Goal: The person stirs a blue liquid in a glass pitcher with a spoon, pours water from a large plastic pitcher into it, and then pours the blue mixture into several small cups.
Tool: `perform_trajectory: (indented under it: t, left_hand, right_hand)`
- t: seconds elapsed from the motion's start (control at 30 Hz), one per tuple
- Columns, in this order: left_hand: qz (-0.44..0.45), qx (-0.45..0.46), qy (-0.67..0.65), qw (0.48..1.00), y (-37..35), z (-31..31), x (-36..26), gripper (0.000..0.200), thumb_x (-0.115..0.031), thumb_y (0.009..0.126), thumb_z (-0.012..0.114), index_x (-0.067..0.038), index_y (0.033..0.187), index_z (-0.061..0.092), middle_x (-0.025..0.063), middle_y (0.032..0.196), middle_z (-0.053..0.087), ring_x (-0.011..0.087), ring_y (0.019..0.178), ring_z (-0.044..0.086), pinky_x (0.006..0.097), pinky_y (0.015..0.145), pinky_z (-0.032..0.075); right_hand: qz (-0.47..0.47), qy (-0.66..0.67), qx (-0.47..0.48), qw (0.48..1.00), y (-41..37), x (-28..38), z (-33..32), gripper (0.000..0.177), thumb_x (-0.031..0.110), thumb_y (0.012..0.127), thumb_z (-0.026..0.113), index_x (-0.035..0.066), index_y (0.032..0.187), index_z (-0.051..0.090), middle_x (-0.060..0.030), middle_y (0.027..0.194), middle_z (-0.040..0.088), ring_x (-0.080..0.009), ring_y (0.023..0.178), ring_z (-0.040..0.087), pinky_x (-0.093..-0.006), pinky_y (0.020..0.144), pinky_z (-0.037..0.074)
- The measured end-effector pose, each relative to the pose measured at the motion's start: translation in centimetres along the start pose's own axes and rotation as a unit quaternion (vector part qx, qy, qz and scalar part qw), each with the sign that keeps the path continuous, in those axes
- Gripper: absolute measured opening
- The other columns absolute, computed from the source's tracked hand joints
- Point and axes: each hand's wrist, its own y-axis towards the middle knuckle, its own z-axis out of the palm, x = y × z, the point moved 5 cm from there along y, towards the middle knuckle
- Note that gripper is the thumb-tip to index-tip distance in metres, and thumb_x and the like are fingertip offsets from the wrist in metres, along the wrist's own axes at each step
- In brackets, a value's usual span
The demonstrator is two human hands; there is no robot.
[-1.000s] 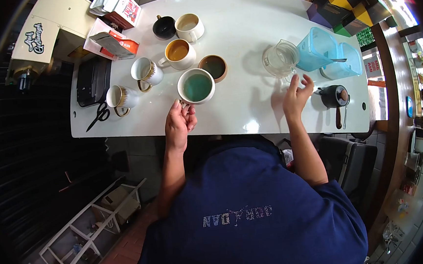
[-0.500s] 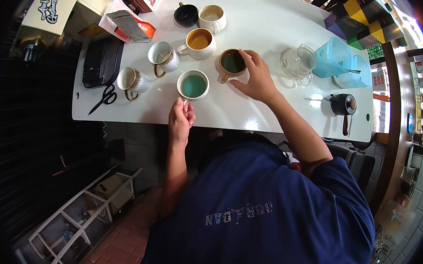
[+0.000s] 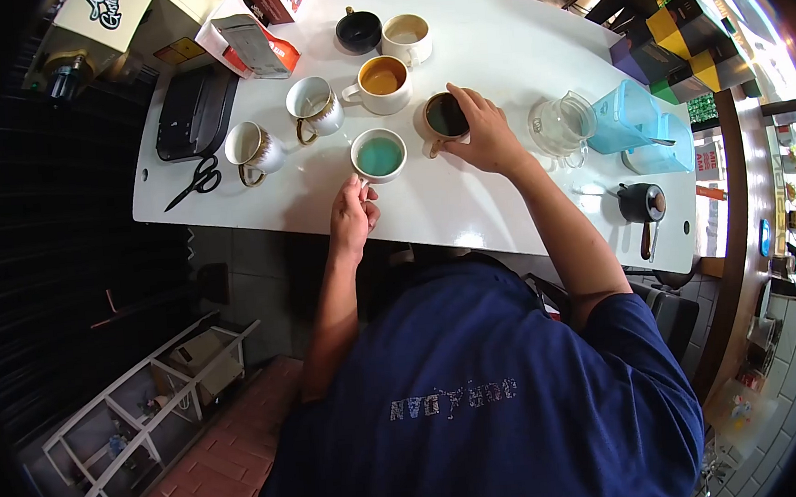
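Clasping the brown cup from its 4 o'clock is the right hand; the left hand is pinching the handle of the teal-filled cup at 7 o'clock.

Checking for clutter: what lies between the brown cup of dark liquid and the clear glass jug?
In the head view, only the person's right hand, holding the brown cup of dark liquid; the clear glass jug stands just past it.

Bore, on a white surface, a teal-filled cup, a dark-filled cup just beside, five other cups, scissors, a black tray, a glass jug, blue containers, a black pot.
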Motion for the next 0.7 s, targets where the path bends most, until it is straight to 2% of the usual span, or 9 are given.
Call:
perform_trajectory:
  t: [0.17, 0.47, 0.7]
  left_hand:
    - [0.011, 0.018, 0.005, 1.0, 0.8, 0.7, 0.3, 0.033, -0.035, 0.097, 0.036, -0.012, 0.072, 0.037, 0.002, 0.077, 0.048, 0.0067, 0.045, 0.039, 0.0215, 0.04, 0.026]
    - [0.007, 0.018, 0.006, 1.0, 2.1, 1.6, 0.6, 0.034, -0.037, 0.097, 0.037, -0.012, 0.074, 0.038, 0.0027, 0.077, 0.047, 0.007, 0.044, 0.039, 0.0217, 0.04, 0.026]
    - [0.0, 0.006, 0.02, 1.0, 2.9, 2.1, 0.8, 0.035, -0.038, 0.097, 0.037, -0.012, 0.074, 0.038, 0.003, 0.077, 0.046, 0.0071, 0.043, 0.037, 0.0218, 0.039, 0.025]
  right_hand:
    - [-0.049, 0.006, 0.035, 0.998, 0.5, -1.0, -0.8, 0.085, 0.027, 0.067, 0.077, 0.008, 0.137, 0.032, -0.0141, 0.134, 0.043, -0.034, 0.123, 0.041, -0.0452, 0.1, 0.032]
    - [-0.049, -0.022, 0.05, 0.997, 1.5, -2.8, -1.7, 0.085, 0.029, 0.067, 0.077, 0.014, 0.138, 0.032, -0.0089, 0.135, 0.043, -0.0321, 0.123, 0.041, -0.047, 0.1, 0.03]
    - [-0.043, -0.023, 0.049, 0.998, 1.8, -3.2, -1.9, 0.086, 0.029, 0.066, 0.078, 0.016, 0.138, 0.032, -0.0082, 0.136, 0.043, -0.0315, 0.123, 0.041, -0.047, 0.1, 0.028]
